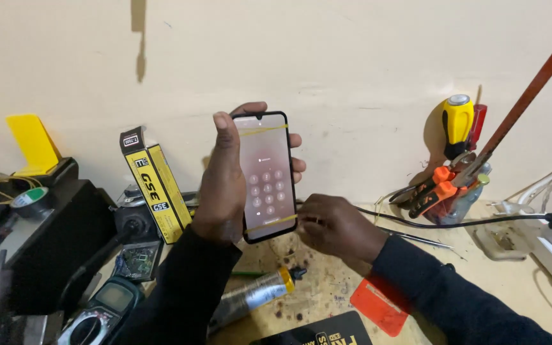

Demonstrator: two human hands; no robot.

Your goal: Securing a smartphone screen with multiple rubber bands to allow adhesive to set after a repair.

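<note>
Phone [268, 177] upright above the tabletop [327, 287], long axis running 12 to 6, screen lit, two yellow bands across it. Left hand [225, 179] wrapped round its left edge. Right hand [333, 225] at 4 o'clock, fingertips pinching the lower band.

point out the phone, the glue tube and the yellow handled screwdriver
phone [268, 182], head view, middle of its lit screen
glue tube [250, 299], head view, middle of its silver body lying on the bench
yellow handled screwdriver [458, 121], head view, on the yellow handle, upright in the tool holder
</note>
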